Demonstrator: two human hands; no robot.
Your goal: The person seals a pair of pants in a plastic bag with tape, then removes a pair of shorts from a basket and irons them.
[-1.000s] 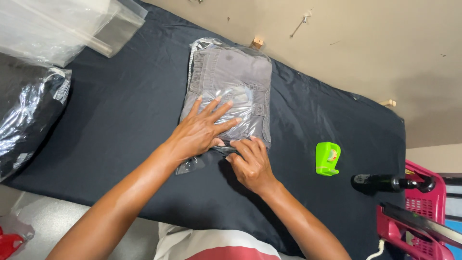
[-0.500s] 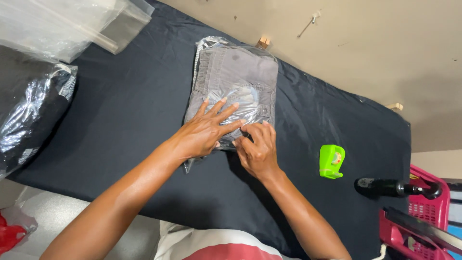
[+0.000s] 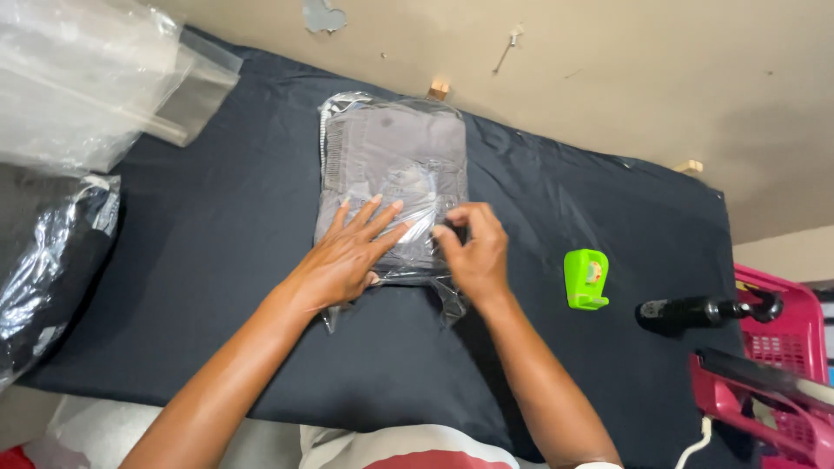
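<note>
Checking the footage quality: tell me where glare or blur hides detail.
Head view: glare streaks the clear plastic bag around the folded grey garment between the left hand and right hand; the black bagged bundle shines; sharp overall, edges bowed by the lens.

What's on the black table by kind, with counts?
Bagged grey garment under left hand and right hand: 1
Green tape dispenser: 1
Clear plastic bag stack: 1
Bagged black garment: 1
Black handled tool: 1
Total: 5

Bright even light, glare on plastic bag (image 3: 395, 187), soft shadows, slight wide-angle edge distortion
</note>
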